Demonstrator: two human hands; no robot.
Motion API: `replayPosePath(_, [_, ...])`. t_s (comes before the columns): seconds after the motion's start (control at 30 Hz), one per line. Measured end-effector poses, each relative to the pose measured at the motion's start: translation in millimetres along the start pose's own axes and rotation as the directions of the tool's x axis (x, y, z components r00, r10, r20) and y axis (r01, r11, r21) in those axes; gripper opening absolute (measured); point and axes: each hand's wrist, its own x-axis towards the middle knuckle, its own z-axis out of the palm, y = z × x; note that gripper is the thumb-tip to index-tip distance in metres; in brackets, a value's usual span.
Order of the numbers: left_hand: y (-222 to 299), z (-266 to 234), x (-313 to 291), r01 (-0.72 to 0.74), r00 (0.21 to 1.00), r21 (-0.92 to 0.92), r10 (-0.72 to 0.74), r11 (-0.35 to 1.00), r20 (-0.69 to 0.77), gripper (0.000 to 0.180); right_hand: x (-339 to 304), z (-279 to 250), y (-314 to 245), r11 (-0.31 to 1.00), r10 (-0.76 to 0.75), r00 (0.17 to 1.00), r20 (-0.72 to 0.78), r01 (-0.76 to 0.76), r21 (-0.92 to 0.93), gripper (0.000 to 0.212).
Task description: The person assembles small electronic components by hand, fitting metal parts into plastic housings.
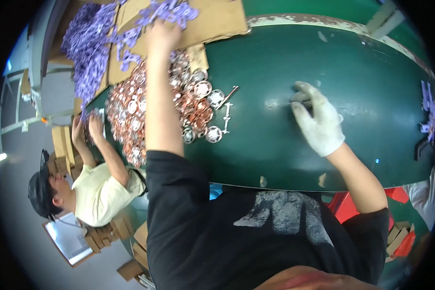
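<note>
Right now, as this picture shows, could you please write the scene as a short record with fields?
left hand: bare, reaching at purple parts on cardboard; grip unclear
right hand: white-gloved, over the green table, nothing seen in it
metal pieces: copper- and silver-coloured pile, on both sides of the left forearm
purple heap: upper left
co-worker: left side, dark hat, pale yellow shirt

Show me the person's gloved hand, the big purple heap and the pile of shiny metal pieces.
Gloved right hand (321,123): head view, middle of the hand.
Purple heap (88,41): head view, middle of its broad upper part.
Metal pile (127,104): head view, its left part.
</note>
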Motion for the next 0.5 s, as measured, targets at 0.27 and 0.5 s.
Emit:
replayPosePath(0.27, [-48,-2,-20,0.003,0.998,-0.187,0.007,0.982,0.054,0.027,2,-1,1,0.978,-0.151,0.988,0.017,0.152,-0.143,0.036])
replayPosePath(0.5, [107,-111,-101,0.215,0.976,-0.831,-0.151,0.513,0.159,0.021,-4,3,1,0.841,-0.480,0.875,-0.065,0.438,-0.317,0.060])
